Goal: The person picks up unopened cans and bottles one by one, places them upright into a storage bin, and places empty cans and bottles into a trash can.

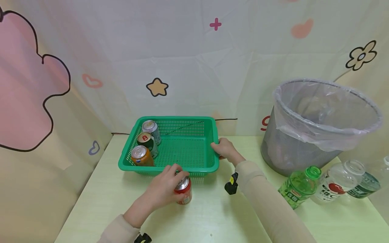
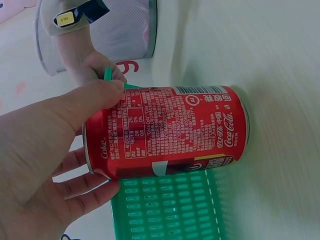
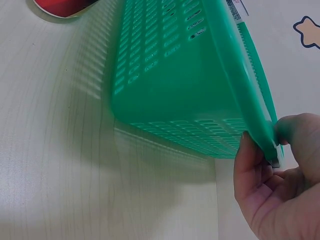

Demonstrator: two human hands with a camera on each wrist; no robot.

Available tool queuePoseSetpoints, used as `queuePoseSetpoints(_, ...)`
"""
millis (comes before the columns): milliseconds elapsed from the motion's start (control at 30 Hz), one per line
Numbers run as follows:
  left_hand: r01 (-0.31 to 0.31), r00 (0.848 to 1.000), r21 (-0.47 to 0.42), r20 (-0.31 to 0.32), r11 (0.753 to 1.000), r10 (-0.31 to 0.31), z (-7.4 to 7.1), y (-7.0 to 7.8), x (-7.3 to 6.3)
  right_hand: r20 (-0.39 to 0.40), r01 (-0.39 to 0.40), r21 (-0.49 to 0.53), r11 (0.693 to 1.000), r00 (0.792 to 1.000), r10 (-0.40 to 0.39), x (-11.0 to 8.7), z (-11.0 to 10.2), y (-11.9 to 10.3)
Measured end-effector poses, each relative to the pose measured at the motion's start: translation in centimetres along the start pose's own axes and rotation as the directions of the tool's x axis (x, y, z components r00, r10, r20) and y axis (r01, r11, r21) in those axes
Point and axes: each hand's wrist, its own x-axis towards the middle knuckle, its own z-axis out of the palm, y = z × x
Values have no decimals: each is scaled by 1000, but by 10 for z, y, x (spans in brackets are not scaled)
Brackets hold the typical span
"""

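At the lower centre of the head view, we see the left hand (image 1: 162, 189) gripping a red can (image 1: 186, 195) round its upper end, thumb on one side and fingers on the other. The can is upright, just in front of the green basket (image 1: 183, 150). At the centre right, the right hand (image 1: 226, 150) pinches the basket's rim, its thumb and fingers on opposite faces.

We judge the step in hand to be collecting cans: an orange can (image 1: 144, 159), a dark green can (image 1: 149, 145) and a silver can (image 1: 154, 131) stand in a row along the basket's left side. The next move, we think, calls for raising the red can over the near rim into the bare space right of that row, with the right hand steadying the basket.

The left hand covers much of the red can's lid, and we cannot tell whether its base bears fully on the worktop (image 1: 209, 219). The right wrist view cuts the can off at the upper left. In the head view, the farthest clear bottle (image 1: 366, 185) is clipped at the right edge, and whatever lies in the lined bin (image 1: 273, 145) is hard to make out.
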Motion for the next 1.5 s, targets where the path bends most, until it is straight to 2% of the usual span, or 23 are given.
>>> queuePoseSetpoints(333,14,1000,25,16,1000,-15,1,4,1,-1,6,-8,1000,1000,-6,0,-1,-1)
queuePoseSetpoints(933,-14,998,83,58,996,9,2,12,3,6,3,4,1000,1000,-3,0,-1,0)
queuePoseSetpoints(1300,-2,995,38,97,999,-2,5,11,2,12,-7,20,1000,1000,7,0,0,-1)
queuePoseSetpoints(1500,-13,996,39,86,999,9,5,12,2,3,-5,21,1000,1000,5,0,-1,-1)
